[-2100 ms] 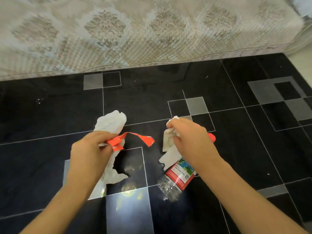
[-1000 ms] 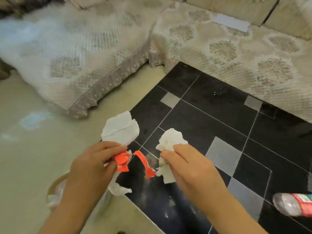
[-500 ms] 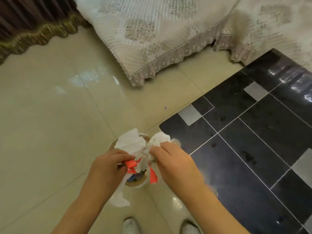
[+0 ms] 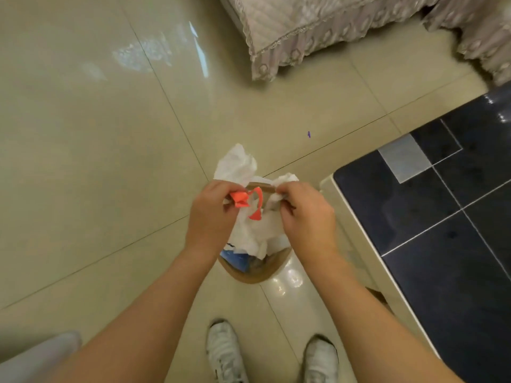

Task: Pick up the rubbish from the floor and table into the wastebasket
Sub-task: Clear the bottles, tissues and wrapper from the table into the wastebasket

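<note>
My left hand (image 4: 211, 214) grips a crumpled white tissue (image 4: 236, 165) together with a torn orange wrapper strip (image 4: 240, 199). My right hand (image 4: 307, 214) pinches another white tissue (image 4: 286, 179). Both hands hover directly over a brown round wastebasket (image 4: 257, 272) standing on the beige floor. Loose ends of the tissues hang down into the basket's mouth, where blue packaging (image 4: 235, 258) and other rubbish lie. The far rim of the basket shows between my hands.
A black glossy tiled table (image 4: 442, 217) with a cream edge stands just right of the basket. A lace-trimmed sofa cover (image 4: 290, 31) hangs at the top. My two white shoes (image 4: 224, 352) stand below the basket. A tiny purple speck (image 4: 309, 134) lies on the floor.
The view swung from the black table to the floor. Both hands carried the tissues and orange strip left and down until they came over the wastebasket. The plastic bottle stayed on the table, out of view.
</note>
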